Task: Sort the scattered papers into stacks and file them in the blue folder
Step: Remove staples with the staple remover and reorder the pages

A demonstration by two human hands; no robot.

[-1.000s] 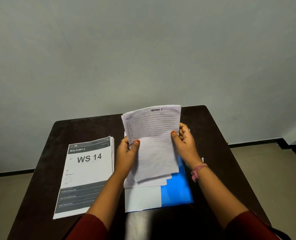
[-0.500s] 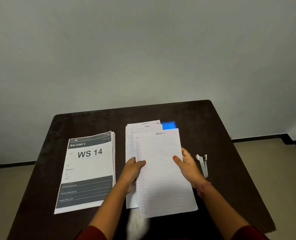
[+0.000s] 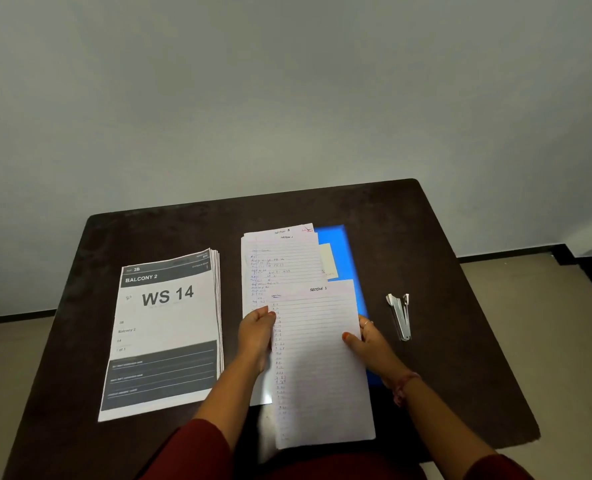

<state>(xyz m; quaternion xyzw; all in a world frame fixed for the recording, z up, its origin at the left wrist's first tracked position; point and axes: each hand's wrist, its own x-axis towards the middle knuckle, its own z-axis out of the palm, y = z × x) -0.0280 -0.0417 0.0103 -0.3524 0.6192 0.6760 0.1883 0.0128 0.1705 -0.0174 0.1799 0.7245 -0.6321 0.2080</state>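
The far strip of the dark brown wooden table (image 3: 190, 225) is seen bare, as is the lane between the printed stack headed "WS 14" (image 3: 166, 334) and the handwritten lined sheets (image 3: 280, 265) lying on the blue plastic folder (image 3: 343, 258). Right of the folder, passage is narrowed by a small silver metal stapler (image 3: 401, 317). The near centre is blocked by both forearms and by a lined sheet headed "Section 1" (image 3: 322, 368) overhanging the near edge.

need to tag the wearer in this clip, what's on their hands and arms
Both arms come out of dark red sleeves pushed up near the elbow. The right hand has orange nail polish, a thin ring and a pinkish beaded bracelet at the wrist. The left hand shows no visible jewellery.
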